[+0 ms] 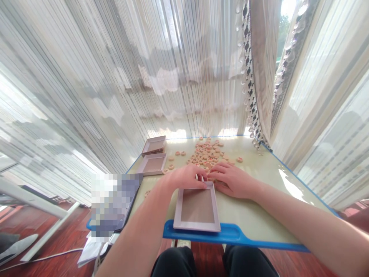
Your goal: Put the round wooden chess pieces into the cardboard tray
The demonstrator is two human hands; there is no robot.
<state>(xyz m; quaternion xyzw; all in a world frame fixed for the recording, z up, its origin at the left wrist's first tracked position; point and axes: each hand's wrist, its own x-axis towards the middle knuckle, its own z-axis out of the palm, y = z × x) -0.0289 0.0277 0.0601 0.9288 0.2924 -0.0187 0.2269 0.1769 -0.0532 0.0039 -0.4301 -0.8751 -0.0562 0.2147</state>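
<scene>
Near the table's front edge lies a shallow cardboard box (198,206) with pale walls and a brown inside. My left hand (190,177) is closed over its far wall, thumb at the inner side and fingers bent beyond the rim. Just right of it, my right hand (232,180) rests low with fingers stretched leftward and apart, at the near edge of a heap of round wooden Chinese chess pieces (206,152). The fingertips of both hands almost meet there. Pieces under the fingers are partly hidden.
A second shallow box (152,163) and stacked box parts (155,145) stand at the table's left back. A dark tablet-like device (131,196), partly blurred out, lies at the left edge. Stray pieces include one at right (239,159). Curtains (184,77) hang behind the blue-edged table (276,215).
</scene>
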